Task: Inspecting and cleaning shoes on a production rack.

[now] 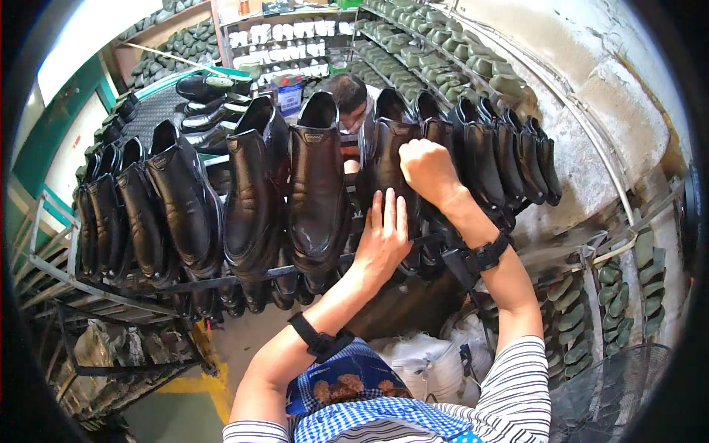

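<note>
One glossy black leather shoe [384, 156] gleams — bare left hand [383, 240] flat at its toe, bare right hand [430, 168] clenched higher alongside, palm hidden.

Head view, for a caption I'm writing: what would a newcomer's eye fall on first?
Probably the row of black shoes spanning the middle. Then, right of centre, the two hands at one shoe: left hand extended over its toe, right hand curled near its opening.
</note>
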A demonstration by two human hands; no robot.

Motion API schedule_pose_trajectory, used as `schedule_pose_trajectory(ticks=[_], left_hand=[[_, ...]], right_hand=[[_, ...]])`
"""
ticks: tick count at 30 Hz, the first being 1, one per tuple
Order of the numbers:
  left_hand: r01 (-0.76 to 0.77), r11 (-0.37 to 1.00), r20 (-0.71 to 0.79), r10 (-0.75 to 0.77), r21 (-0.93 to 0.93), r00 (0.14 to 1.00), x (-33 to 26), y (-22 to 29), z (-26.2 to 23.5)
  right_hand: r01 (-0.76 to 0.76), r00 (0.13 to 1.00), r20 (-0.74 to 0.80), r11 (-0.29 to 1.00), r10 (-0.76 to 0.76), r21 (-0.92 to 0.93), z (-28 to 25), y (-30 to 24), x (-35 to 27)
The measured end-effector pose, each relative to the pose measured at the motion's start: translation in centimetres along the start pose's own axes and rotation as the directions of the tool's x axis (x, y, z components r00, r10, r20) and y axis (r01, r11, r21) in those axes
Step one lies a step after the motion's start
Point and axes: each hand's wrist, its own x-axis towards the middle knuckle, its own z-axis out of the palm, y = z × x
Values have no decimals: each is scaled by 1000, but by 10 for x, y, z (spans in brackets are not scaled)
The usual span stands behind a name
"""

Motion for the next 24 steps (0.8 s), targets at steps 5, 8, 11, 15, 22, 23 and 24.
schedule_pose_trajectory(ticks=[5,8,11,15,22,23,24], left_hand=[[13,1000,5,-13,-10,1000,-2,1,-8],[19,999,12,-18,-39,1000,0,1,-12],[23,1000,17,-23,2,1000,2,2,-8],[29,996,89,-37,90,995,5,2,-2],[-3,990,114,-14,144,993,4,-3,-6],[20,994,73,-27,103,997,4,-1,-6],[8,995,43,-13,101,999,4,-2,-4]], right_hand=[[-484,864,358,387,355,785,2,15,-11],[-668,725,630,58,277,742,0,18,-13],[-245,967,127,671,221,700,7,8,-15],[-49,998,5,758,61,650,11,-4,-27],[-270,921,38,563,389,781,-27,-24,-45],[-338,873,24,568,487,751,-31,-13,-46],[-427,814,22,574,580,698,-25,-1,-46]])
